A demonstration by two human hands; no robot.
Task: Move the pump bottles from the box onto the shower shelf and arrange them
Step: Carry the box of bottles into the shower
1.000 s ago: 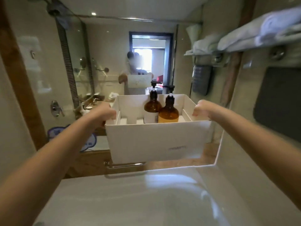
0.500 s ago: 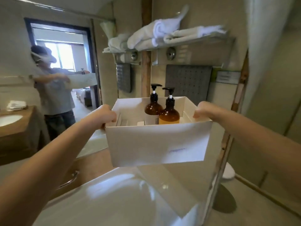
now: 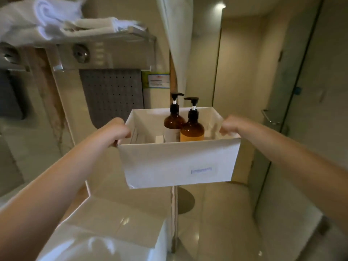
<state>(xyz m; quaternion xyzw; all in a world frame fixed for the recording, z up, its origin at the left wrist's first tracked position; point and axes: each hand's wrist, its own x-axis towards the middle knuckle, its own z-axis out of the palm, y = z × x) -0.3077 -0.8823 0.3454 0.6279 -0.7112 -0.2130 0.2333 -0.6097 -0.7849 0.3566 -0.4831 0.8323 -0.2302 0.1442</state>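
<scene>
— Where is this happening?
— In a tiled bathroom, folded towels (image 3: 56,23) are lying on a rack at far left.
— And the hands?
— The left hand (image 3: 120,131) and right hand (image 3: 230,127) are each gripping a side wall of a white box (image 3: 177,162), holding it in mid-air.
— The pump bottles?
— Two amber pump bottles (image 3: 192,129) are standing upright inside, touching, toward the right.

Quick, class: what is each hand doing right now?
Left hand: closed on the left rim of the white box.
Right hand: closed on the box's right rim.
</scene>
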